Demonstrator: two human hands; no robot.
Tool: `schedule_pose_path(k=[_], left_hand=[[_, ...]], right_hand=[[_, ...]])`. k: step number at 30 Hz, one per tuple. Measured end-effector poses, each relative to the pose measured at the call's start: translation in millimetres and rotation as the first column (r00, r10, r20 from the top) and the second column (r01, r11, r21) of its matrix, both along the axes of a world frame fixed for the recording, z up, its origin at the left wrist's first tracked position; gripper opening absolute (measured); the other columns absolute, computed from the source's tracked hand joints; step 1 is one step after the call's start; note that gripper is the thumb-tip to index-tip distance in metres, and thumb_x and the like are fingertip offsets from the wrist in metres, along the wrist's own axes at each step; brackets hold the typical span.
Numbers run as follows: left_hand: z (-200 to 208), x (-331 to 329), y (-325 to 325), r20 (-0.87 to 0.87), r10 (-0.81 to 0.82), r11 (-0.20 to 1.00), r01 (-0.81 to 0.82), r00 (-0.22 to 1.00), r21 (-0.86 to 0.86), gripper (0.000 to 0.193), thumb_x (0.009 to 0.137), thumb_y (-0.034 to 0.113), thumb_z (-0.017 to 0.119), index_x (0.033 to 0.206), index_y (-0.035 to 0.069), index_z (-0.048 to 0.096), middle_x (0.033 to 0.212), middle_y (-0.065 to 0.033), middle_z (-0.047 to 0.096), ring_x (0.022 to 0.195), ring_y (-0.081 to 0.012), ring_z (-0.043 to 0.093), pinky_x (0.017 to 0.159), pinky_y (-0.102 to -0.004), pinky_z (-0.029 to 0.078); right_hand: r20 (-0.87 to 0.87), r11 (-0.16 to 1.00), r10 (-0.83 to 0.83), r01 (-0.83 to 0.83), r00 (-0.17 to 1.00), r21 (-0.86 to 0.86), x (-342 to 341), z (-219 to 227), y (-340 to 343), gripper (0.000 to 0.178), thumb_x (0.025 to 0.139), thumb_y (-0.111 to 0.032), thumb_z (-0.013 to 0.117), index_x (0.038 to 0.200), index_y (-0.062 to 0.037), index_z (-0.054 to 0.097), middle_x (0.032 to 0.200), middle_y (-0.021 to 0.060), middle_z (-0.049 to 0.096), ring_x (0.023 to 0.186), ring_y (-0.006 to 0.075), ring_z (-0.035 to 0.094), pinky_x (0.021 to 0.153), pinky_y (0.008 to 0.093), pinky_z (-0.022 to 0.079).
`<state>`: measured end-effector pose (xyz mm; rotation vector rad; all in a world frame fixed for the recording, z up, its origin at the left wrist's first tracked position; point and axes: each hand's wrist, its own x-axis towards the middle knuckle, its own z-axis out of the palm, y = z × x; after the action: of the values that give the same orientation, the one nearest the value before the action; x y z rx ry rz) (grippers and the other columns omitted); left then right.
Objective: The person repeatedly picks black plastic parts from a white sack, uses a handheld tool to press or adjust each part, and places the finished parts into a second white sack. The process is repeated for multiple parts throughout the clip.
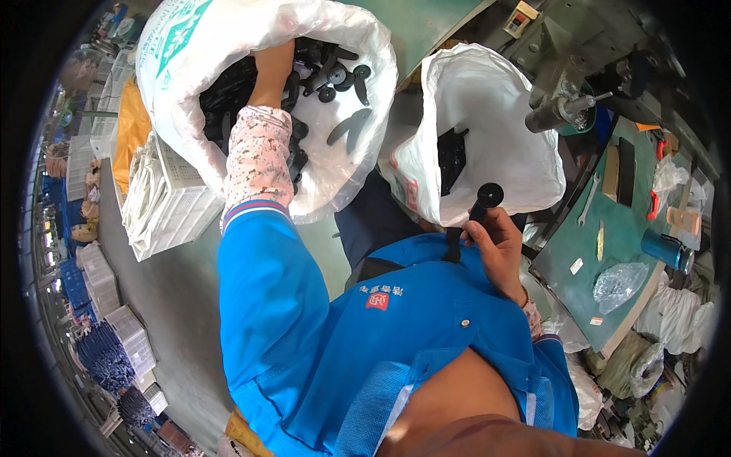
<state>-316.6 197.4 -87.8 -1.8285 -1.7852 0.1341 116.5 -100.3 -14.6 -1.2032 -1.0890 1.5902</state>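
My left hand [272, 74] reaches down into a large white plastic sack [335, 171]; its fingers are hidden among the black plastic parts. Several of these parts [339, 74] are long and curved, with round ends, and lie along the sack's inner wall. In front of my body, my right hand [499, 247] is closed on a black plastic part with a round, cup-like end [489, 196], which points upward. Just beyond that hand stands a second open white sack [506, 99], with more dark parts [451, 156] low inside it.
A metal machine [563, 103] stands at the upper right. The green worktable [567, 240] carries a wrench [588, 199], a blue bottle [664, 250] and a clear plastic bag [620, 286]. White crates [179, 209] stand left of the large sack.
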Motion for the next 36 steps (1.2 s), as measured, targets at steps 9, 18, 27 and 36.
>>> schedule_pose_path(k=[9,18,27,36], left_hand=[[23.8,42.5,-65.7,-0.091,-0.033,0.964,0.008,0.995,-0.264,0.050,0.072,0.002,0.067,0.117,0.010,0.048,0.133,-0.0094,0.051,0.104,-0.0347,0.059,0.069,-0.0520,0.052],[81.4,37.5,-96.9,0.742,-0.059,0.990,0.136,0.668,-0.044,0.057,0.072,0.017,0.072,0.124,0.006,0.051,0.113,-0.0187,0.062,0.105,-0.0316,0.060,0.086,-0.0372,0.049],[29.7,8.9,-111.5,0.965,0.263,0.965,0.016,-0.001,-0.263,0.074,0.069,0.035,0.071,0.124,-0.008,0.051,0.113,-0.0207,0.062,0.103,-0.0264,0.060,0.091,-0.0315,0.045],[22.2,13.3,-115.0,0.992,0.005,0.997,-0.075,0.125,0.004,0.050,0.071,0.023,0.069,0.113,-0.002,0.059,0.103,-0.0184,0.066,0.096,-0.0284,0.063,0.085,-0.0349,0.048]], right_hand=[[-0.037,0.999,0.020,-0.018,0.999,0.043,-3.0,-9.0,-9.5,0.016,0.090,-0.008,0.062,0.103,-0.0006,0.056,0.082,0.0027,0.061,0.073,0.0074,0.058,0.062,0.0206,0.046],[-0.129,0.993,0.006,0.009,0.992,0.115,-1.8,-8.1,-9.6,0.024,0.090,-0.004,0.060,0.113,0.0003,0.054,0.089,0.0061,0.063,0.076,0.0102,0.061,0.063,0.0211,0.049],[-0.144,0.996,0.001,0.011,0.990,0.083,-7.6,-4.0,-14.2,0.024,0.092,-0.006,0.058,0.114,0.0009,0.051,0.094,0.0123,0.065,0.076,0.0148,0.063,0.065,0.0261,0.051],[-0.189,0.986,-0.059,0.087,0.980,0.141,-7.8,-3.3,-15.3,0.036,0.093,-0.001,0.052,0.126,0.0005,0.039,0.108,0.0193,0.064,0.078,0.0161,0.067,0.059,0.0213,0.051]])
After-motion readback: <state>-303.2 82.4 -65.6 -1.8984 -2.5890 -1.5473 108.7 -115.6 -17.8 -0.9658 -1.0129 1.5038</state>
